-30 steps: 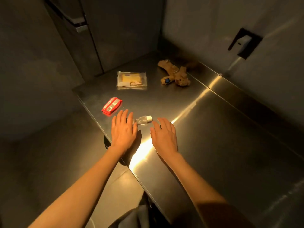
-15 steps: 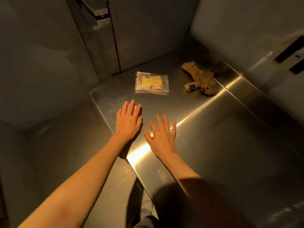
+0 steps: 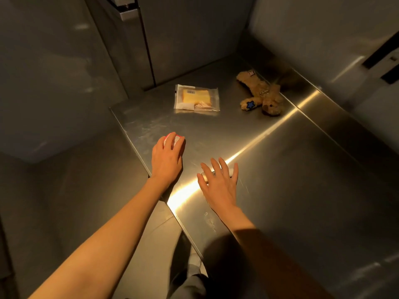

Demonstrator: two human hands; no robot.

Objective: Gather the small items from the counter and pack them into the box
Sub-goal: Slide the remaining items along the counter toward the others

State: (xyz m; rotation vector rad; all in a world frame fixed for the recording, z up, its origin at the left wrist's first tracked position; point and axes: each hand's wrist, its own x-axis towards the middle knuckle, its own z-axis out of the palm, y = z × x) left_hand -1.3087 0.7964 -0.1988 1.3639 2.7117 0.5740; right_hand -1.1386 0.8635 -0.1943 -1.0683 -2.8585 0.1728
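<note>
Fingers (image 3: 170,143) of the left hand (image 3: 166,160) curl down over a small red item (image 3: 176,138) near the left edge of the steel worktop (image 3: 302,180), covering most of it so that only its red and white far end shows beyond the knuckles; whether they have closed round it or only press on it I cannot tell. Just to the right, the right hand (image 3: 220,184) lies with its fingers (image 3: 224,169) spread and nearly straight over a small clear bottle (image 3: 210,174), which lies on its side on the worktop and peeps out between thumb and fingers; the hand rests on it without closing round it. Both bare forearms reach in from the lower edge, the right one partly in shadow. Farther back on the worktop, well apart from the hands, a clear flat packet (image 3: 196,98) with a yellow content lies flat, and to its right a brown plush toy (image 3: 263,96) with a blue star on one paw lies near the raised back ledge. A bright streak of light crosses the worktop diagonally between the hands and the toy. No box is in view.
</note>
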